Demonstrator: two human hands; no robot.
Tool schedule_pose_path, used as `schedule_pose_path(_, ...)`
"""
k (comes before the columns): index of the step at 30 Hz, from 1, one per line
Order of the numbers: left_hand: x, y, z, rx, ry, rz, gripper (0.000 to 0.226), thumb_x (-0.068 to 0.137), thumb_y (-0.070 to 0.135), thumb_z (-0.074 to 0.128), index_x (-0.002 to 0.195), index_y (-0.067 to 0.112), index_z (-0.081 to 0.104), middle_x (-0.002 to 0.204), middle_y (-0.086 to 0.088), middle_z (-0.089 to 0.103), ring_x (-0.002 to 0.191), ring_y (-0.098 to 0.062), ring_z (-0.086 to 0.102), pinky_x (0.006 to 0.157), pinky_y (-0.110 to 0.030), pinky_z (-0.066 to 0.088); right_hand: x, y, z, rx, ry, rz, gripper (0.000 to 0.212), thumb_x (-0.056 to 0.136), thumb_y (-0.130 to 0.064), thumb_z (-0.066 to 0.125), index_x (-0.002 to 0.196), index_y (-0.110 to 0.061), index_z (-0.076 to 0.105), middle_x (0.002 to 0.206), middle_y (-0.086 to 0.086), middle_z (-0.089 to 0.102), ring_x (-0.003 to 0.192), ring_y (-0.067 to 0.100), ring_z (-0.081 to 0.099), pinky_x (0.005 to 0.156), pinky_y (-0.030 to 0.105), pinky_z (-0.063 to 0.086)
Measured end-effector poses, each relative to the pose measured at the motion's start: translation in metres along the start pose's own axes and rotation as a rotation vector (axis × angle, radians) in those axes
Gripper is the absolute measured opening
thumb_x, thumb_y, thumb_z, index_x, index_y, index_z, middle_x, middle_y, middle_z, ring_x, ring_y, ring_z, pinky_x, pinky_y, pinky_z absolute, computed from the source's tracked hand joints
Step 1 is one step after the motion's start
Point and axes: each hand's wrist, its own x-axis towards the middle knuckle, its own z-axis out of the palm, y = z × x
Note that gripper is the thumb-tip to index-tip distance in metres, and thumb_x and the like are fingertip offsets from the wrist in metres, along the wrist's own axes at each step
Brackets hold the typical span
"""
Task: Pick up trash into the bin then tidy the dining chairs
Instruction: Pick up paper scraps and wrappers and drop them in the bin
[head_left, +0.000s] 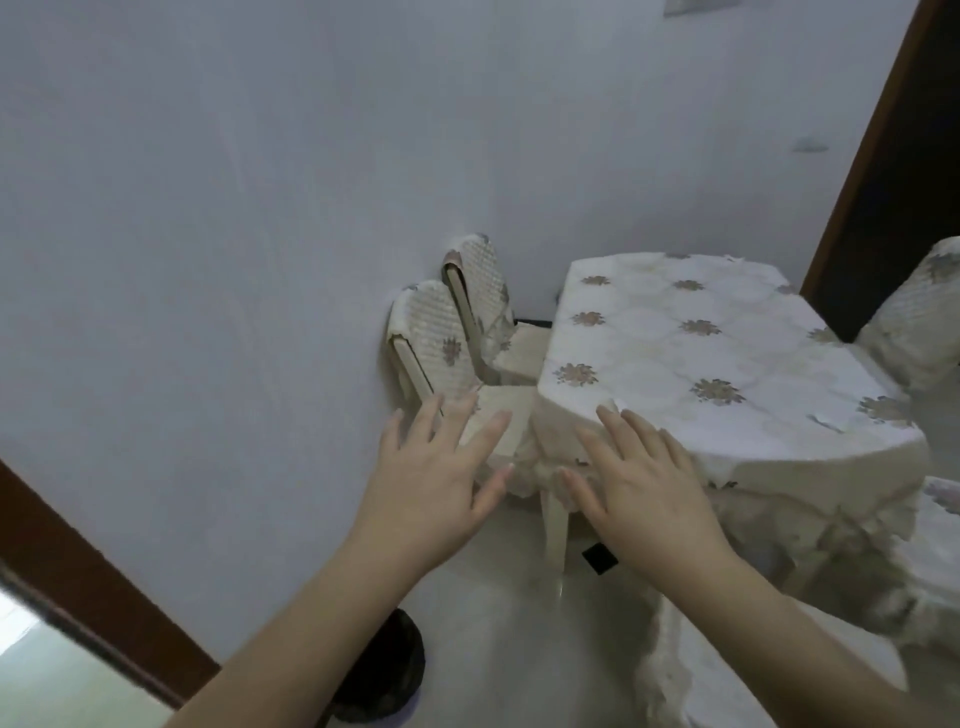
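Observation:
Two cream dining chairs stand against the white wall left of the table, the nearer chair (434, 343) and the farther chair (480, 283), both in quilted flowered covers. My left hand (436, 478) is stretched out with spread straight fingers, hovering in front of the nearer chair's seat. My right hand (639, 483) is also spread flat, held over the table's near corner and a chair leg below. Neither hand holds anything. A dark round bin (384, 670) sits on the floor under my left forearm, partly hidden.
The dining table (701, 332) wears a cream cloth with flower motifs. Another covered chair (919, 317) stands at the right edge, by a dark doorway (893, 171). A brown door frame (88, 587) runs along the lower left. A small black object (600, 557) lies on the pale floor.

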Motion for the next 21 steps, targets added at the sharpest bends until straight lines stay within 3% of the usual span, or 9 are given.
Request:
schedule_pose_path(5, 0.052, -0.014, 0.043, -0.035, -0.03, 0.043, 0.055, 0.092, 0.057, 0.032, 0.137, 0.03, 0.048, 0.142, -0.001, 0.049, 0.133, -0.026, 0.041, 0.101, -0.052, 0.036, 0.051, 0.006, 0.023, -0.01, 0.005, 0.096, 0.059, 0.09, -0.058, 0.027, 0.133, -0.023, 0.05, 0.14, 0.011, 0.05, 0.13, 0.032, 0.043, 0.104, 0.049, 0.035)
schedule_pose_path(10, 0.116, -0.032, 0.081, -0.09, 0.011, 0.135, 0.055, 0.093, 0.055, 0.031, 0.128, 0.022, 0.057, 0.139, -0.003, 0.052, 0.133, -0.025, 0.041, 0.107, -0.048, 0.023, 0.104, 0.012, 0.053, -0.043, -0.025, 0.15, 0.057, 0.091, -0.059, 0.03, 0.133, -0.026, 0.05, 0.148, 0.009, 0.041, 0.136, 0.031, 0.037, 0.108, 0.052, 0.03)
schedule_pose_path(14, 0.174, -0.052, 0.109, -0.101, 0.042, 0.205, 0.058, 0.093, 0.056, 0.027, 0.135, 0.024, 0.052, 0.141, -0.003, 0.05, 0.136, -0.023, 0.039, 0.111, -0.047, 0.017, 0.153, 0.018, 0.074, -0.106, -0.037, 0.218, 0.069, 0.089, -0.062, 0.017, 0.139, -0.024, 0.046, 0.151, 0.008, 0.037, 0.138, 0.03, 0.034, 0.111, 0.053, 0.025)
schedule_pose_path(17, 0.219, -0.068, 0.122, -0.125, 0.015, 0.263, 0.062, 0.094, 0.057, 0.017, 0.145, 0.028, 0.036, 0.152, 0.0, 0.036, 0.144, -0.02, 0.021, 0.116, -0.049, 0.007, 0.184, 0.023, 0.085, -0.149, -0.073, 0.288, 0.073, 0.088, -0.064, 0.011, 0.145, -0.025, 0.036, 0.154, 0.006, 0.031, 0.141, 0.029, 0.027, 0.113, 0.053, 0.018)
schedule_pose_path(19, 0.248, -0.074, 0.132, -0.134, 0.04, 0.322, 0.062, 0.094, 0.057, 0.016, 0.149, 0.03, 0.026, 0.157, 0.0, 0.026, 0.147, -0.02, 0.013, 0.117, -0.049, 0.006, 0.202, 0.026, 0.088, -0.18, -0.056, 0.337, 0.07, 0.089, -0.062, 0.018, 0.14, -0.023, 0.045, 0.148, 0.008, 0.042, 0.135, 0.03, 0.039, 0.109, 0.054, 0.029)
schedule_pose_path(21, 0.273, -0.074, 0.143, -0.146, 0.053, 0.39, 0.058, 0.095, 0.055, 0.025, 0.147, 0.029, 0.033, 0.154, -0.004, 0.034, 0.145, -0.024, 0.021, 0.115, -0.052, 0.017, 0.217, 0.031, 0.09, -0.184, -0.062, 0.394, 0.067, 0.09, -0.06, 0.023, 0.135, -0.02, 0.052, 0.141, 0.011, 0.049, 0.128, 0.032, 0.048, 0.103, 0.054, 0.037)
